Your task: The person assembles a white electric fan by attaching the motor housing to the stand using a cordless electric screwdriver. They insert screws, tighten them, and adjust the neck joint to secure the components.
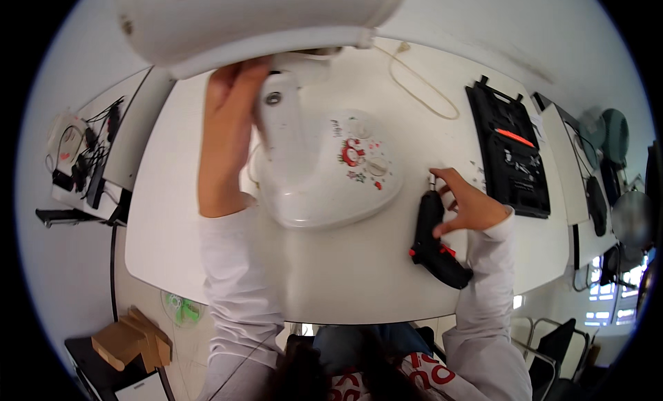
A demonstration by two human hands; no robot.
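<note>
A white appliance with a rounded base [324, 201], two knobs and red strawberry decorations stands on the table. Its upright neck [282, 118] carries a large curved white head [255, 28], blurred and cut off by the top edge. My left hand [235, 118] is closed around the top of the neck, just under the head; some fingertips are hidden there. To the right of the base lies a black cordless screwdriver [429, 228] with red buttons. Over it curves my right hand [469, 202], thumb and forefinger apart, forefinger at the silver bit and thumb by the body.
At the right of the white table [345, 290] lies an open black tool case [514, 159] with an orange tool and bits, small screws beside it. A pale cord [421, 100] curls at the back. Side tables hold cables [93, 149]; a cardboard box [131, 339] sits lower left.
</note>
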